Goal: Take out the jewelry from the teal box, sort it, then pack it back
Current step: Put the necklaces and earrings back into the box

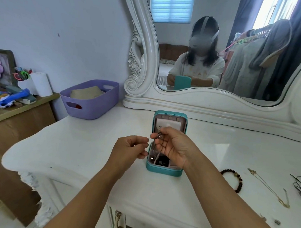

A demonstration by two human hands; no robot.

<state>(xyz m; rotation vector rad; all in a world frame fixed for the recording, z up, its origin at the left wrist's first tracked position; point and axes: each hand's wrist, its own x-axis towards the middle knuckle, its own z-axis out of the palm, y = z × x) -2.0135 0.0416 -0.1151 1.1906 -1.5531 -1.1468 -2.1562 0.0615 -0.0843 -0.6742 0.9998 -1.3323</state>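
The teal box (162, 171) stands open on the white dressing table (86, 145), lid upright, with dark and silvery jewelry still in its tray. My right hand (174, 146) hovers over the box and pinches a thin silver chain (157, 134) that hangs down into it. My left hand (130, 148) is just left of the box, fingers curled, with a small piece between the fingertips that is too small to make out. On the table to the right lie a dark beaded bracelet (234, 180), a thin gold necklace (270, 189) and a black cord (300, 187).
A purple basket (90, 101) sits at the table's back left. A large white-framed mirror (215, 103) stands behind the box. A lower wooden shelf (17, 104) with clutter is at far left. Two small pieces (277, 222) lie near the front right edge.
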